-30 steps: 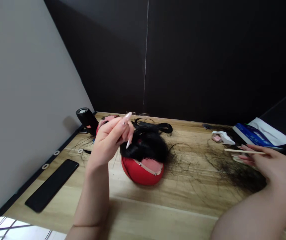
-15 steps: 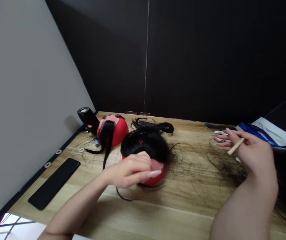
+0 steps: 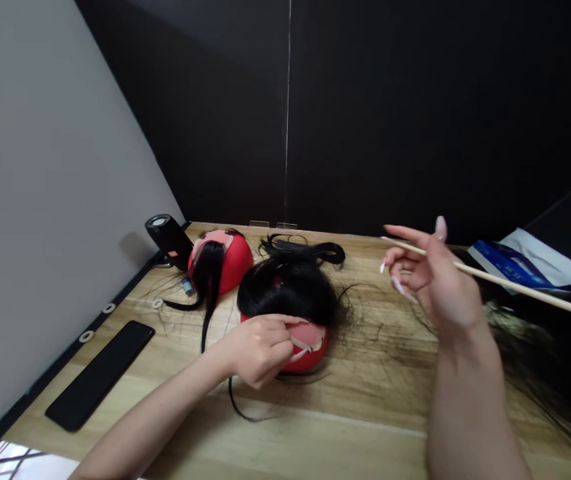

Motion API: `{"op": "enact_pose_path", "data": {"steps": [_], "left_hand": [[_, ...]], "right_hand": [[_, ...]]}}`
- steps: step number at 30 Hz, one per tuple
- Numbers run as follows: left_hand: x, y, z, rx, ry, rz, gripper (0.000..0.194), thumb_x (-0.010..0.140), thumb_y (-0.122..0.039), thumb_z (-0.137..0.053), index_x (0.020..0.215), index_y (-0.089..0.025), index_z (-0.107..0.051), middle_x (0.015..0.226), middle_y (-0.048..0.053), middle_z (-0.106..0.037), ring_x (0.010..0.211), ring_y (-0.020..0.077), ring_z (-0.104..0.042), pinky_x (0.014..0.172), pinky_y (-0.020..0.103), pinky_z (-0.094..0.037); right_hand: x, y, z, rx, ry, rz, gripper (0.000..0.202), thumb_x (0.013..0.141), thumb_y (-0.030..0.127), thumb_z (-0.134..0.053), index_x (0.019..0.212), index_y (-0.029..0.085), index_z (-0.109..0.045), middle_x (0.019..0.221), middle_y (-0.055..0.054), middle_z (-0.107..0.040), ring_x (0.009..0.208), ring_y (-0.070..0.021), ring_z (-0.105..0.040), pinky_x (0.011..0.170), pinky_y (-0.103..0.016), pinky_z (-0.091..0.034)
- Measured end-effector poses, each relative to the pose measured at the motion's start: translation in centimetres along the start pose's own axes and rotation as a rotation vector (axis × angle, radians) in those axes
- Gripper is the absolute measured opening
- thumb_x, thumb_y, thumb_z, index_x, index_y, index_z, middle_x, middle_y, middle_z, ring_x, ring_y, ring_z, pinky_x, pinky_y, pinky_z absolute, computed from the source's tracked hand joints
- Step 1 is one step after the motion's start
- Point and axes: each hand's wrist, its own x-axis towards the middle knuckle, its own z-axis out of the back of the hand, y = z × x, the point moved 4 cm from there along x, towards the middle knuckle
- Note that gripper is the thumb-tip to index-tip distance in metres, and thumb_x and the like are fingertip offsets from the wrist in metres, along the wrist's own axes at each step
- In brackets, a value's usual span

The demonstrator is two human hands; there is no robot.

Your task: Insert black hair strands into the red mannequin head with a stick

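A red head form [image 3: 310, 360] on the table carries a pink cap [image 3: 308, 333] and a mass of black hair [image 3: 290, 290] swept toward the back. My left hand [image 3: 260, 350] rests on its front left. The index finger reaches along the hair's edge and the thumb lies lower on the cap, apart from it; the other fingers are curled. Out to the right, my right hand [image 3: 438, 280] is raised above the table with a long thin wooden stick [image 3: 525, 290] held across it by the thumb. Its other fingers are partly spread, and the stick points left.
A second red form [image 3: 238, 263] with black hair strands stands at the back left beside a black cylindrical speaker [image 3: 168, 239]. A phone [image 3: 100, 373] lies at left. Loose hair [image 3: 375, 333] strews the table's right side; a blue and white packet [image 3: 515, 263] is at the right rear.
My right hand has moved left and turned, so the stick's length now shows. My left index finger has stretched out over the cap, and the thumb has shifted lower.
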Motion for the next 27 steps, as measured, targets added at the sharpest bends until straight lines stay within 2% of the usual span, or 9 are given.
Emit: {"op": "enact_pose_path", "data": {"steps": [4, 7, 9, 12, 14, 17, 20, 24, 27], "left_hand": [[0.1, 0.1, -0.1, 0.017, -0.004, -0.016, 0.021, 0.080, -0.010, -0.040, 0.062, -0.021, -0.041, 0.054, -0.001, -0.043, 0.053, 0.0137, -0.044, 0.093, 0.036, -0.059], [0.0, 0.2, 0.0, 0.016, -0.014, -0.034, 0.020, 0.077, -0.009, -0.040, 0.062, -0.021, -0.041, 0.053, 0.000, -0.044, 0.052, 0.0141, -0.043, 0.094, 0.036, -0.059], [-0.1, 0.3, 0.2, 0.022, -0.023, -0.034, 0.020, 0.077, -0.009, -0.040, 0.062, -0.021, -0.042, 0.053, 0.000, -0.045, 0.052, 0.0143, -0.043, 0.096, 0.037, -0.058], [-0.2, 0.6, 0.3, 0.029, -0.020, -0.009, 0.021, 0.078, -0.009, -0.040, 0.062, -0.021, -0.042, 0.053, -0.001, -0.046, 0.052, 0.0140, -0.045, 0.098, 0.039, -0.057], [-0.3, 0.8, 0.3, 0.027, -0.017, 0.000, 0.022, 0.080, -0.009, -0.040, 0.062, -0.021, -0.042, 0.053, -0.001, -0.047, 0.052, 0.0136, -0.046, 0.098, 0.038, -0.056], [-0.3, 0.9, 0.3, 0.036, -0.023, -0.006, 0.023, 0.081, -0.010, -0.041, 0.061, -0.021, -0.043, 0.052, -0.001, -0.047, 0.050, 0.0131, -0.045, 0.098, 0.037, -0.056], [-0.3, 0.9, 0.1, 0.041, -0.037, -0.014, 0.022, 0.081, -0.011, -0.040, 0.062, -0.021, -0.043, 0.051, -0.001, -0.048, 0.049, 0.0133, -0.045, 0.099, 0.039, -0.056], [-0.5, 0.9, 0.0, 0.014, -0.071, 0.007, 0.024, 0.082, -0.011, -0.041, 0.061, -0.022, -0.040, 0.052, -0.002, -0.046, 0.050, 0.0129, -0.043, 0.098, 0.041, -0.056], [-0.6, 0.8, 0.3, 0.025, -0.114, 0.032, 0.026, 0.084, -0.010, -0.044, 0.060, -0.021, -0.039, 0.052, -0.004, -0.041, 0.050, 0.0119, -0.040, 0.096, 0.042, -0.057]], "right_hand": [[-2.2, -0.9, -4.6, 0.096, 0.441, 0.052, 0.059, 0.095, 0.064, -0.042, 0.089, 0.014, -0.074, 0.068, -0.006, -0.058, 0.052, -0.0120, -0.055, 0.045, -0.024, -0.046], [-4.2, -3.1, -6.8, 0.199, 0.557, 0.003, 0.045, 0.095, 0.052, -0.053, 0.078, 0.013, -0.069, 0.061, -0.004, -0.059, 0.049, -0.0113, -0.055, 0.044, -0.022, -0.042], [-5.3, -5.0, -7.8, 0.213, 0.571, -0.082, 0.040, 0.093, 0.048, -0.057, 0.076, 0.013, -0.065, 0.061, -0.005, -0.061, 0.046, -0.0089, -0.050, 0.041, -0.019, -0.037], [-6.0, -7.4, -8.5, 0.226, 0.528, -0.149, 0.045, 0.093, 0.052, -0.056, 0.071, 0.013, -0.061, 0.059, -0.003, -0.059, 0.041, -0.0062, -0.043, 0.039, -0.018, -0.030], [-6.0, -8.2, -8.6, 0.191, 0.483, -0.095, 0.045, 0.094, 0.051, -0.055, 0.070, 0.013, -0.061, 0.060, -0.002, -0.055, 0.043, -0.0066, -0.046, 0.041, -0.019, -0.032], [-5.7, -8.4, -8.3, 0.064, 0.425, 0.083, 0.038, 0.095, 0.042, -0.056, 0.071, 0.014, -0.066, 0.069, -0.003, -0.057, 0.058, -0.0100, -0.055, 0.055, -0.022, -0.043], [-5.5, -8.7, -8.0, -0.001, 0.414, 0.152, 0.033, 0.095, 0.038, -0.057, 0.074, 0.015, -0.068, 0.073, -0.004, -0.058, 0.067, -0.0123, -0.056, 0.062, -0.024, -0.044], [-5.8, -10.1, -7.8, 0.086, 0.406, 0.056, 0.031, 0.096, 0.038, -0.055, 0.078, 0.016, -0.067, 0.073, -0.003, -0.055, 0.061, -0.0113, -0.052, 0.055, -0.024, -0.041], [-5.9, -10.9, -7.8, 0.204, 0.348, -0.008, 0.031, 0.096, 0.040, -0.054, 0.077, 0.017, -0.062, 0.070, -0.002, -0.053, 0.057, -0.0112, -0.050, 0.054, -0.024, -0.042]]}}
